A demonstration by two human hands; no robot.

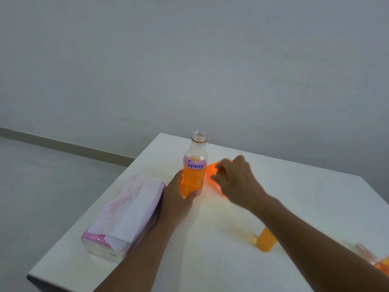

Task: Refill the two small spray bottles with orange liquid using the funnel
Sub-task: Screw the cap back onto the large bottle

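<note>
1. One white table (pixel 294 207) carries everything.
2. Tissue pack (pixel 124 213) lies just left of the uncapped "Spray" bottle (pixel 194 165).
3. That bottle, partly full of orange liquid, stands upright; the left hand (pixel 175 192) grips its base.
4. Right hand (pixel 235 178), blurred, is at an orange funnel (pixel 211 168) just right of it; grip unclear.
5. Small orange bottle (pixel 266 240) sits nearer the camera, to its right.

The white worktop (pixel 305 203) offered open surface on its far right side and near the front edge between the two forearms. A tissue pack (pixel 124 213) blocked the left side, just beside the left hand (pixel 174 192), which gripped an upright open bottle (pixel 194 171) at the centre. The right hand (pixel 235 178) covered a blurred orange funnel (pixel 211 170) just beside that bottle. A small orange bottle (pixel 266 240) stood against the right forearm.
</note>
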